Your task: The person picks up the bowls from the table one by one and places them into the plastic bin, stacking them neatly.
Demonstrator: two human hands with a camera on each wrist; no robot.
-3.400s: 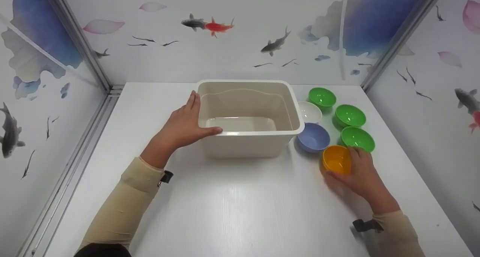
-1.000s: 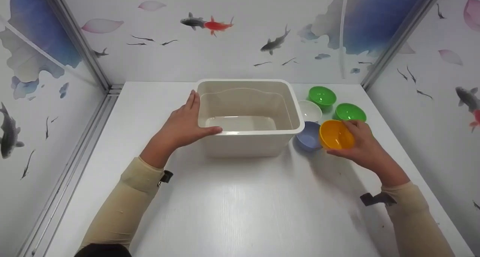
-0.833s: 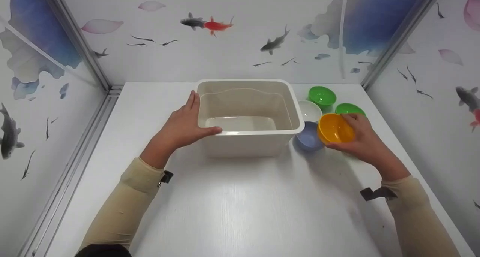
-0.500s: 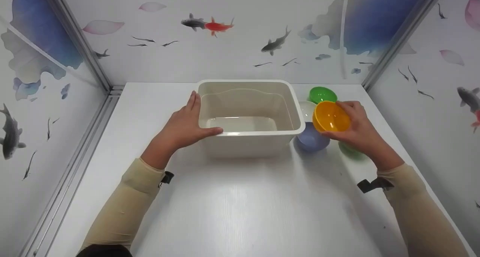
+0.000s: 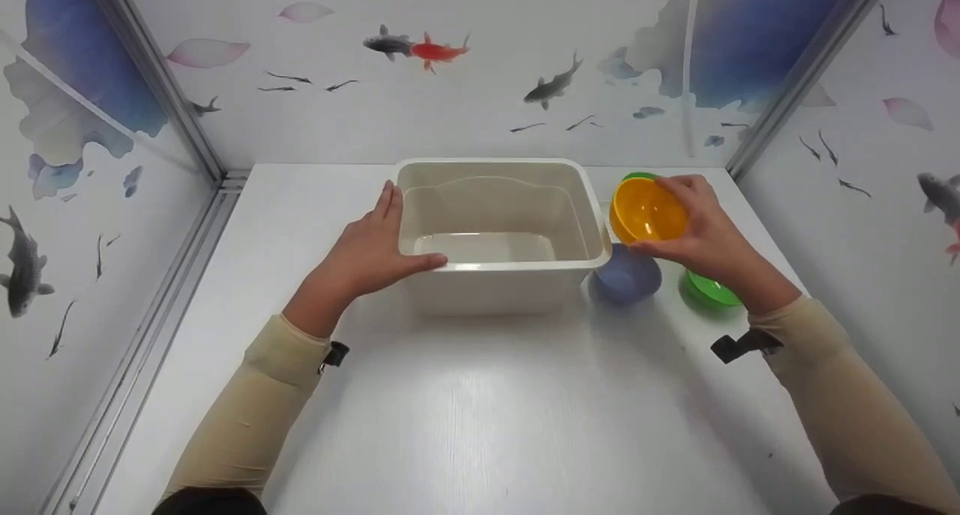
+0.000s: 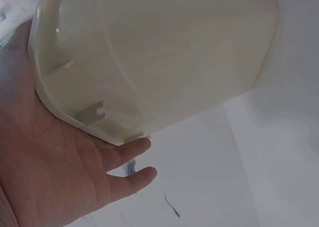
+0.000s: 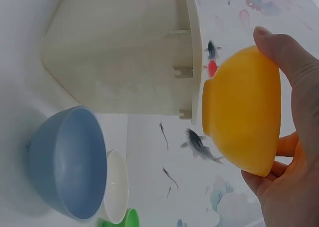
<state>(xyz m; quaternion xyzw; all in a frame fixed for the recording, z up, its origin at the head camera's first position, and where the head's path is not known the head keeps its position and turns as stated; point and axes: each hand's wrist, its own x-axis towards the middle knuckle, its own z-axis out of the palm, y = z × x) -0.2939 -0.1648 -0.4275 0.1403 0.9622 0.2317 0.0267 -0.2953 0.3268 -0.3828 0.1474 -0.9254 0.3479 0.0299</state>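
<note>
My right hand (image 5: 701, 226) pinches an orange-yellow bowl (image 5: 646, 211) by its edge, thumb on one side and fingers on the other. The bowl is up off the table, beside the right rim of a large beige plastic bin (image 5: 495, 290). From the right wrist, the orange-yellow bowl (image 7: 244, 110) shows tilted on its side, its base facing the bin's rim (image 7: 195, 53). My left hand (image 5: 364, 256) rests against the bin's left front corner, thumb lying along the front rim. In the left wrist view the left hand's (image 6: 60, 157) fingers stretch out straight past the rim.
Right of the bin stand a blue bowl (image 5: 626, 275) and a green bowl (image 5: 711, 290). Behind the held bowl, a second green bowl (image 5: 639, 176) shows only its edge. A white bowl (image 7: 116, 187) appears in the right wrist view. Fish-patterned walls (image 5: 480, 87) enclose the table.
My right hand has lifted the orange-yellow bowl from the front of the bowl group and carried it back and left, up to the bin's right rim. My left hand and the bin stay put.
</note>
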